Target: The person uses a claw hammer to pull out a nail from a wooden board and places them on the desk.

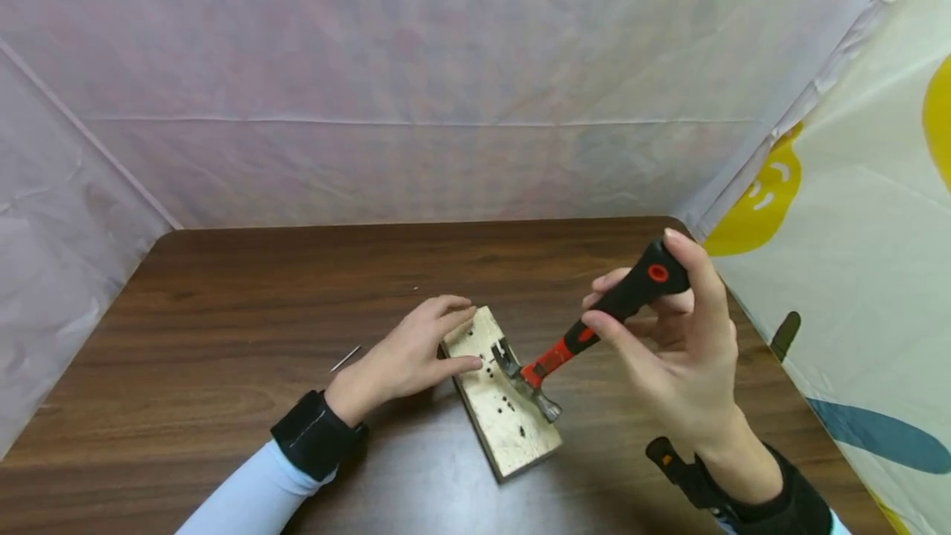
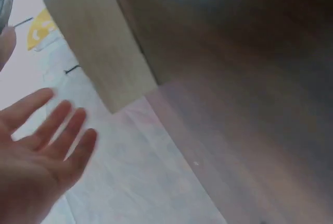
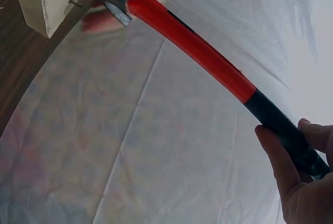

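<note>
My right hand (image 1: 687,357) grips the black end of a claw hammer's red and black handle. The claw hammer (image 1: 550,360) slants down to the left, its metal head over a pale wooden block (image 1: 513,428) dotted with dark holes. In the right wrist view a thin nail (image 3: 76,4) sticks out of the block close to the hammer head. My left hand (image 1: 416,349) is at the block's far left side, fingers loosely extended and thumb over its top in the head view. Spread fingers (image 2: 78,153) show apart from the block in the left wrist view.
A loose nail (image 1: 345,359) lies on the brown wooden table (image 1: 223,337), left of my left wrist. Pale sheeting (image 1: 409,147) hangs behind the table's far edge. Patterned cloth (image 1: 854,295) hangs along the right side.
</note>
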A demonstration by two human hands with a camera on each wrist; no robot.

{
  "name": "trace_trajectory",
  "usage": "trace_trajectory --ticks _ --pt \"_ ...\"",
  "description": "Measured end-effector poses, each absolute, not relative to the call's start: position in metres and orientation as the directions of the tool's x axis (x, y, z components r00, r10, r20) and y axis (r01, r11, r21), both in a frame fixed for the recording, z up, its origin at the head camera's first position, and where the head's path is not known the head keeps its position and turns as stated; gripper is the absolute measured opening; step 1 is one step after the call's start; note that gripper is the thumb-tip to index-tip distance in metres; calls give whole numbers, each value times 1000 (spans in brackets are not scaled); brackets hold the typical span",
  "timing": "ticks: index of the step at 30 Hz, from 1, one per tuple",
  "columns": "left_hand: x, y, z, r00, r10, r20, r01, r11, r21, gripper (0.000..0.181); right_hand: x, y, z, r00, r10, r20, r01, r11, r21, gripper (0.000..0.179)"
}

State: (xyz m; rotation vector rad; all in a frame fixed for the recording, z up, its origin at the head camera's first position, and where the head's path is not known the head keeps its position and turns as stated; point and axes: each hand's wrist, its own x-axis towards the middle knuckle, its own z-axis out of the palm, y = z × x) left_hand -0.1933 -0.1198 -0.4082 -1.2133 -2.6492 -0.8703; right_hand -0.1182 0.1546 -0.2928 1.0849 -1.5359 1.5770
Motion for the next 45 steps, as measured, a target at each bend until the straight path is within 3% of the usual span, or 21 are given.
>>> trace_trajectory --ticks 4,8,12,18,24,45 --pt "-195 -114 -403 -572 653 496 814 377 442 63 -122 155 -292 -432 -69 899 -895 -95 -437 76" --pt "-195 -111 -401 -457 667 589 880 244 407 49 -125 155 -292 -441 -60 896 -888 -113 -445 79" --pt "-196 -109 -404 -414 663 624 898 184 400 34 -128 155 -292 -436 -54 898 -889 -126 -439 79" --pt "-194 -107 -410 -413 654 634 891 146 430 21 -129 155 -293 -449 -55 892 -879 -150 -452 79" --pt "-191 -105 -413 -449 657 606 870 165 466 11 -129 155 -293 -454 -55 889 -877 -152 -457 79" --pt "-186 -106 -412 -496 665 558 859 280 430 9 -128 154 -294 -523 -6 853 -843 -145 -518 85"
